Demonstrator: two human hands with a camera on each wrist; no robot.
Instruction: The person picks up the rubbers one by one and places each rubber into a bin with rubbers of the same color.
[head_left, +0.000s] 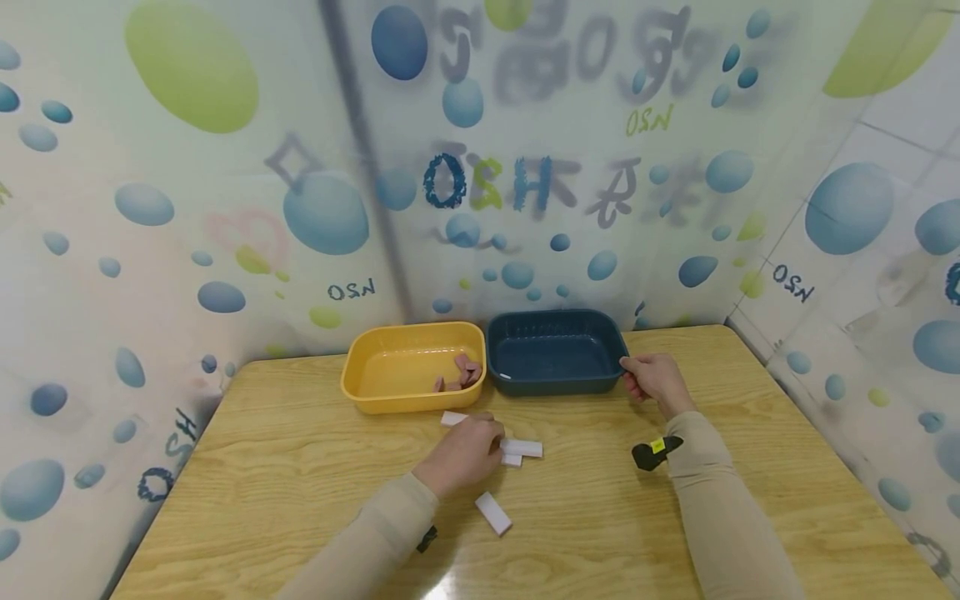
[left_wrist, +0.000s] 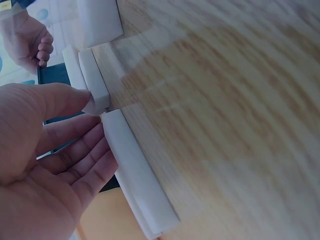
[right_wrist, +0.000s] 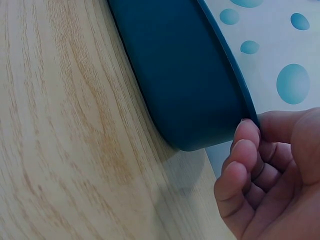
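Observation:
Thumb and fingers of my left hand (head_left: 467,452) pinch the end of a white block (head_left: 522,447), one of a pair lying together on the table. The thumb tip overlaps the end of this pair in the left wrist view. Close by the fingers lies another long white block (left_wrist: 140,175). A separate white block (head_left: 493,513) is nearer to me. My right hand (head_left: 654,379) grips the rim of the dark blue tray (head_left: 555,387) at its right side, fingers curled below the rim (right_wrist: 240,75).
A yellow tray (head_left: 412,403) stands left of the blue one, with several pinkish-brown blocks (head_left: 467,371) in its right corner. Both trays sit near the back edge of the wooden table (head_left: 285,467), against a patterned wall sheet (head_left: 525,208). Black wrist devices show on both sleeves.

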